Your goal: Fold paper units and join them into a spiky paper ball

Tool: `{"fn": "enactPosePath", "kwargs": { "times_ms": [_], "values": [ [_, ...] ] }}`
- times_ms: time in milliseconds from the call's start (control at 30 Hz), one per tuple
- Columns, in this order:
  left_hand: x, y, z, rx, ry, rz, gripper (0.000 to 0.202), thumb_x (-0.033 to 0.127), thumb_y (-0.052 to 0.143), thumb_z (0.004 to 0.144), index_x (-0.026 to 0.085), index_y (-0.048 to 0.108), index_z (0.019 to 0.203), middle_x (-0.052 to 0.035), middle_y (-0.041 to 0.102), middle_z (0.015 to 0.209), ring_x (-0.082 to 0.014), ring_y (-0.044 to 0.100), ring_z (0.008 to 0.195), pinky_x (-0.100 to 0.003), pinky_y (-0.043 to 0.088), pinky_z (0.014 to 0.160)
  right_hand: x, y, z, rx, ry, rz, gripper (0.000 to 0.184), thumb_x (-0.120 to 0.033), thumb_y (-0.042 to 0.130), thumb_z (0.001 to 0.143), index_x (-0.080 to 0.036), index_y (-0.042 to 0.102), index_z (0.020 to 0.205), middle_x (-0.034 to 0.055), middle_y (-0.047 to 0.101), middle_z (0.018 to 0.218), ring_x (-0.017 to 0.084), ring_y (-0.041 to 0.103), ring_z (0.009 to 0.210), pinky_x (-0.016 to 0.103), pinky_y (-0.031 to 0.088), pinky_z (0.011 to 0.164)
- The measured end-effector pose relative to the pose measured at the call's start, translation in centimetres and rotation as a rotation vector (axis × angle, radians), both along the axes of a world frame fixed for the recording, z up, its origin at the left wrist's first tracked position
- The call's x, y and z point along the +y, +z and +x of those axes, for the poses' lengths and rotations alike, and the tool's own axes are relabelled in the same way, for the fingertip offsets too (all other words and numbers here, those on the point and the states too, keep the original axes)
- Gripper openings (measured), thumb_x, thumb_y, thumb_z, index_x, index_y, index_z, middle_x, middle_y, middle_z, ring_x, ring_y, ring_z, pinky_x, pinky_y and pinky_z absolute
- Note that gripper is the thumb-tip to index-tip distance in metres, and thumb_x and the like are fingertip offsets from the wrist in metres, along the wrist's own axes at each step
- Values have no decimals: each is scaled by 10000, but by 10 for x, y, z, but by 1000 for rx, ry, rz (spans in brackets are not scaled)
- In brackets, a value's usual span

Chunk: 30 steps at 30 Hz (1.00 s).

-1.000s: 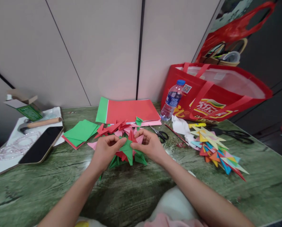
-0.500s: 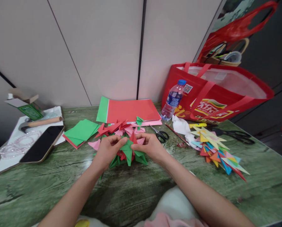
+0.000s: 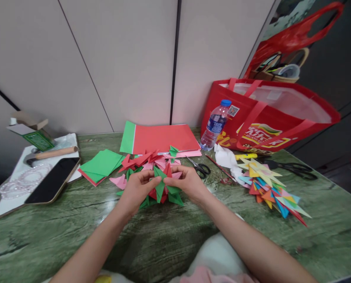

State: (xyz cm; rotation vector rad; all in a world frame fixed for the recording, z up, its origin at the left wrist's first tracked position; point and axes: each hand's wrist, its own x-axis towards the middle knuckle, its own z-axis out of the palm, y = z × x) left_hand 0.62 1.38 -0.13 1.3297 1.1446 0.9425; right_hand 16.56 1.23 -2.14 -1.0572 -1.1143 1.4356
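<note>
Between my hands is a pointed green folded paper piece [image 3: 160, 185], pinched from both sides. My left hand [image 3: 140, 186] grips its left edge with thumb and fingers. On the other side, my right hand [image 3: 187, 184] pinches near a red folded point [image 3: 167, 170] that stands up behind the green one. Whether the red point is joined to the green piece, I cannot tell. Below and around the fingers lie more green folded pieces [image 3: 175, 199], partly hidden. Red folded pieces [image 3: 144, 158] and a pink one [image 3: 120, 181] lie just beyond and to the left.
Green paper squares [image 3: 101, 165] are stacked at left, near a phone [image 3: 53, 181] and a hammer [image 3: 56, 152]. Large red sheets [image 3: 165, 138] lie behind. To the right are scissors [image 3: 202, 169], a water bottle [image 3: 215, 125], a red bag [image 3: 269, 118] and multicoloured folded paper [image 3: 272, 188].
The green piece has turned between my fingers, and its tip now points up. My left hand has shifted slightly to the right; my right hand stays almost where it was.
</note>
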Motion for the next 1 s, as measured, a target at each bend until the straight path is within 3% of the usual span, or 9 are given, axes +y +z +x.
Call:
{"fn": "enactPosePath", "kwargs": {
  "times_ms": [200,433,667,800,1000],
  "values": [
    [0,4,-4,219,-43,112,237,368,632,668,135,602,634,31,492,543,-82,405,483,-189,305,439,-2,2,-1,11,101,-69,303,-276,808,475,-152,611,669,-36,607,585,96,543,532,244,441,565],
    [2,9,-8,358,-160,158,218,331,612,669,129,573,596,43,415,539,-70,336,487,-193,249,443,-3,2,-3,-27,164,-127,352,-223,808,447,-154,592,716,-57,580,593,91,535,559,251,448,597],
    [1,8,-4,205,-16,113,310,293,698,590,149,618,852,8,587,716,-140,553,685,-241,444,632,-1,-1,-1,2,37,-63,329,-305,798,488,-160,590,698,-46,576,595,98,522,540,243,420,552],
    [1,5,-4,131,-7,53,250,252,704,579,148,605,783,-6,607,763,-150,577,713,-250,465,647,-1,-2,-2,56,44,-66,352,-324,801,489,-168,618,745,-18,632,678,113,565,591,250,440,582],
    [1,6,-6,90,-89,-6,192,232,684,602,132,612,748,-28,636,751,-154,590,670,-267,478,632,-2,-1,-1,41,85,-119,368,-308,812,468,-162,628,753,-11,660,654,119,597,583,259,467,597]
  ]
}}
